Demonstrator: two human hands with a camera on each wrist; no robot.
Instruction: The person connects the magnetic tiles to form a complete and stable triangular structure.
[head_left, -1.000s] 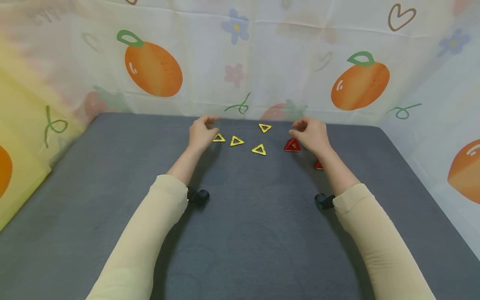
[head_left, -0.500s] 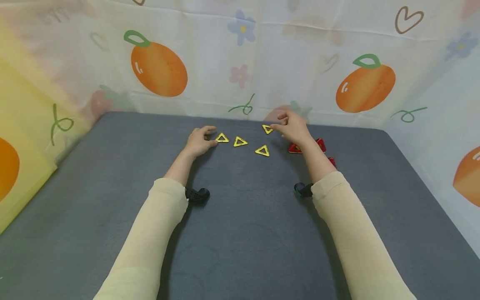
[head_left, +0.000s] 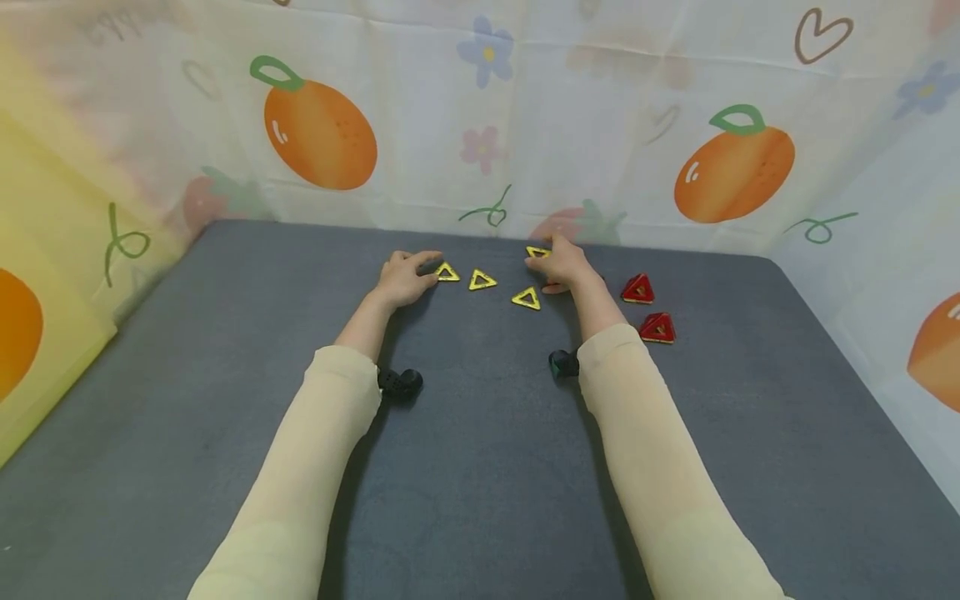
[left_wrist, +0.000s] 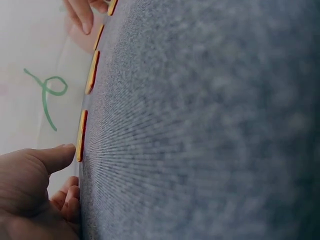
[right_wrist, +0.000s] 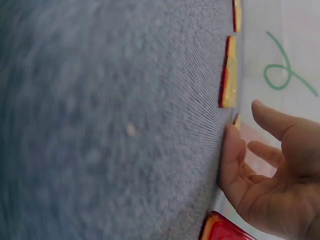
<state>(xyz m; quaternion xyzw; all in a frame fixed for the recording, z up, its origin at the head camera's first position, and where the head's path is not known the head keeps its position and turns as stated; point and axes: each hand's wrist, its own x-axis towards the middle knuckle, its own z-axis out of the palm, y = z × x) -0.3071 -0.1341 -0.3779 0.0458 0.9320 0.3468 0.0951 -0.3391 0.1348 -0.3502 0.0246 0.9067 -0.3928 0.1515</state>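
My left hand [head_left: 402,279] is beside the leftmost yellow triangle frame [head_left: 447,272]. In the left wrist view its thumb is right by that triangle's edge [left_wrist: 81,135], with the fingers loosely bent. Two more yellow triangles, one in the middle [head_left: 482,280] and one nearer [head_left: 527,298], lie to its right. My right hand [head_left: 566,265] is over the back yellow triangle [head_left: 537,252], partly covering it. In the right wrist view the right hand [right_wrist: 280,175] has parted, relaxed fingers, its little-finger side low against the table, and grips nothing.
Right of my right forearm lie red triangles, one farther [head_left: 638,289] and one nearer [head_left: 658,328], which look stacked. Another red piece [right_wrist: 225,230] shows low in the right wrist view. A printed cloth [head_left: 420,125] hangs behind the grey table [head_left: 480,467].
My right hand has moved left from the red triangles to the back yellow triangle, uncovering red ones at right. The left hand has shifted only slightly beside its triangle.
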